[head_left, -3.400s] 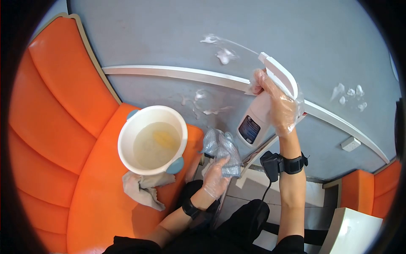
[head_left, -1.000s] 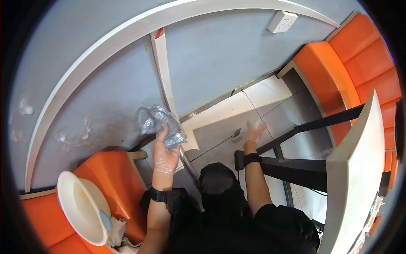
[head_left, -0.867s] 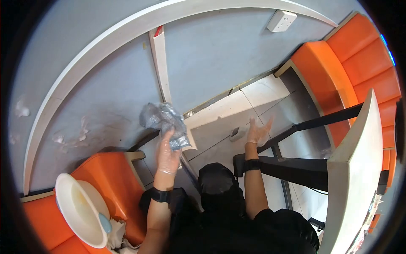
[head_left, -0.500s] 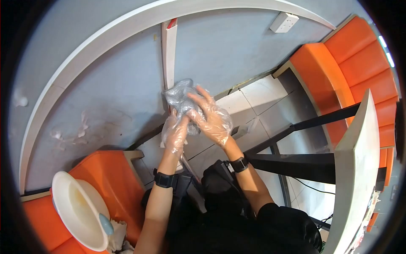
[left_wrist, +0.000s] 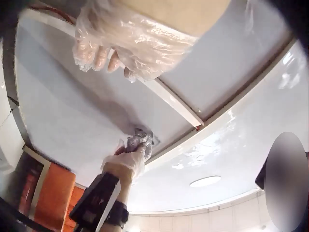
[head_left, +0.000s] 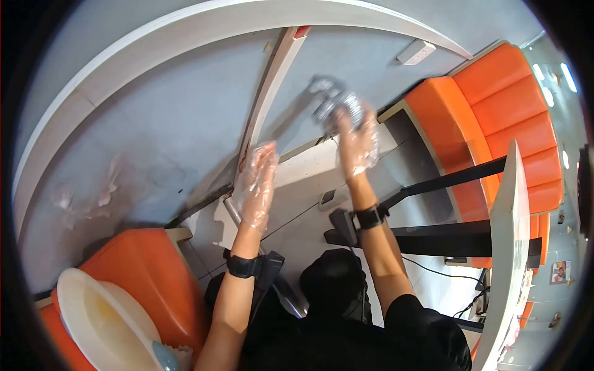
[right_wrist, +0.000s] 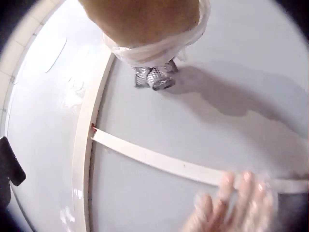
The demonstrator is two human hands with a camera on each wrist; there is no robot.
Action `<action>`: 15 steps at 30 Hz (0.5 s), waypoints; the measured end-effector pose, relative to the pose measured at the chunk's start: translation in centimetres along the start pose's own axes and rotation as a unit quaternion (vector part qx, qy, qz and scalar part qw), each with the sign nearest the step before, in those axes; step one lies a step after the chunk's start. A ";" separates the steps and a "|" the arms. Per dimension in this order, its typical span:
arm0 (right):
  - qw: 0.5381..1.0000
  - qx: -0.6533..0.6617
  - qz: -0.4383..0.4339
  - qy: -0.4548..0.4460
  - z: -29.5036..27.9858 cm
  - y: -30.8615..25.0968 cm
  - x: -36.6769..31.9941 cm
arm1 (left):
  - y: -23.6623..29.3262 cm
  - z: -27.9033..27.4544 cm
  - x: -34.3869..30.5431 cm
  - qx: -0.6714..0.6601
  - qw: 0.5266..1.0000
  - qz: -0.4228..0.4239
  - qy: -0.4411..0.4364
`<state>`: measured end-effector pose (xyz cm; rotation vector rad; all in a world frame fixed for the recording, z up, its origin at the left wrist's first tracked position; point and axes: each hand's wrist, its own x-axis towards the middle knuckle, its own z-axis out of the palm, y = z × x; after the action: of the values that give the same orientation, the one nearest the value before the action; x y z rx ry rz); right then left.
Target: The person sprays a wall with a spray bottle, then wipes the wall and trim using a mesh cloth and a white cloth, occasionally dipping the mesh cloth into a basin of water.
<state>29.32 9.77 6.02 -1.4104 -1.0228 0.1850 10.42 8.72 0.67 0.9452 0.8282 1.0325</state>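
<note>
A crumpled silvery-grey mesh cleaning cloth (head_left: 334, 102) is bunched in my right hand (head_left: 356, 145), out in front of the grey wall; motion blurs it in the head view. In the left wrist view the cloth (left_wrist: 140, 140) shows at the ends of the right hand's fingers, close to the wall. My left hand (head_left: 260, 182) holds nothing, its fingers extended beside the upright white trim strip (head_left: 272, 80). Both hands wear clear plastic gloves. White foam smears (head_left: 105, 185) mark the wall farther left.
A white basin (head_left: 74, 303) of cloudy water stands on the orange bench (head_left: 148, 272) at lower left. Right of me are a white tabletop (head_left: 507, 210) and its black support (head_left: 421, 240). A socket (head_left: 416, 52) juts from the wall under the curved white rail (head_left: 158, 37).
The spray bottle has left my right hand. The cloth has passed from my left hand to my right, which has carried it up and right to the wall; my left hand has let go.
</note>
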 end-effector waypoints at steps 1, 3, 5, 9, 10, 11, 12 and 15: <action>0.993 -0.072 -0.066 0.070 0.2 -0.2 2.2 | 0.0 -0.6 0.4 0.020 0.999 -0.032 0.020; 0.954 -0.235 -0.114 0.145 1.6 -2.6 4.6 | -0.9 -1.4 0.6 -0.008 0.999 -0.025 0.035; 0.945 -0.274 -0.100 0.147 3.7 -1.8 6.0 | 0.0 -1.5 0.1 -0.027 0.998 -0.025 0.051; 0.954 -0.274 -0.007 0.123 4.2 6.5 4.1 | 1.3 -0.4 -0.6 -0.026 0.997 -0.027 0.062; 0.961 -0.254 0.003 0.110 4.0 9.9 2.9 | 1.3 -0.3 -0.8 -0.020 0.997 -0.027 0.067; 0.957 -0.279 0.073 0.033 3.3 12.4 1.6 | 1.4 -0.1 -0.9 -0.012 0.997 -0.032 0.069; 0.941 -0.303 0.142 -0.044 2.5 14.9 0.3 | 1.4 0.2 -1.1 -0.005 0.997 -0.038 0.069; 0.932 -0.214 0.281 -0.078 2.4 21.7 -2.6 | 0.7 -0.3 -1.3 0.028 0.996 -0.051 0.066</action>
<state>35.96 14.65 -14.40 -2.1023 -0.7854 0.5247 9.59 7.71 1.34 0.8790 1.0094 0.9963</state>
